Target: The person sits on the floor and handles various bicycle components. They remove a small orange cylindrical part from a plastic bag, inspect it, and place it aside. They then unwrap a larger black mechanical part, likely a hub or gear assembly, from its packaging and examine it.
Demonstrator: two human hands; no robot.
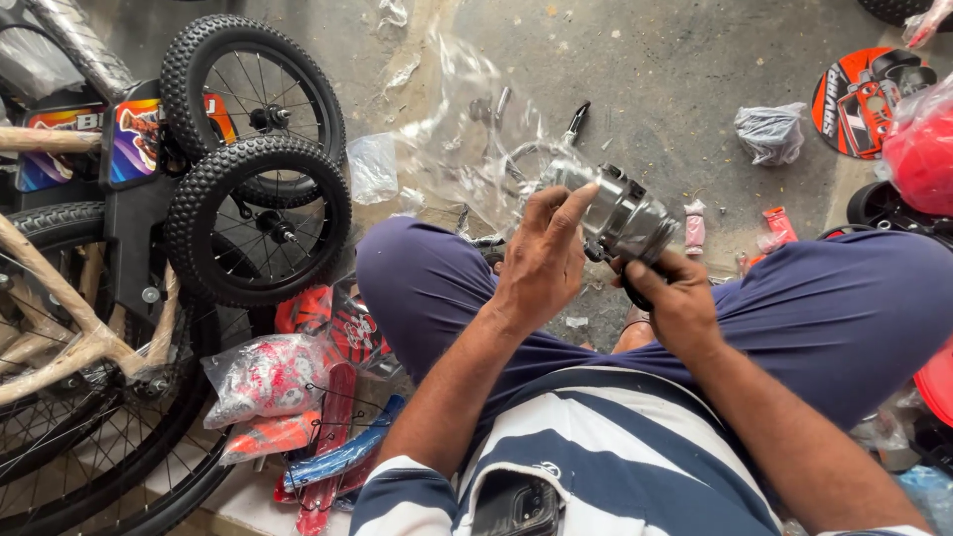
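Left hand [541, 260] and right hand [677, 298] both grip a plastic-wrapped metal part [623, 216]; clear bag [476, 139] hangs open.

Grey concrete floor [675, 79] carries small wheels [253, 159], plastic wrap [467, 119], perhaps pliers [576, 124].

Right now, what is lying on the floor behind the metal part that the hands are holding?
Behind the metal part, a crumpled clear plastic bag and a black-handled tool lie on the concrete floor. The left hand and right hand cover whatever lies directly beneath.

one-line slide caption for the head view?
Seated person's left hand and right hand hold a shiny metal cylindrical part, small knobby wheels alongside.
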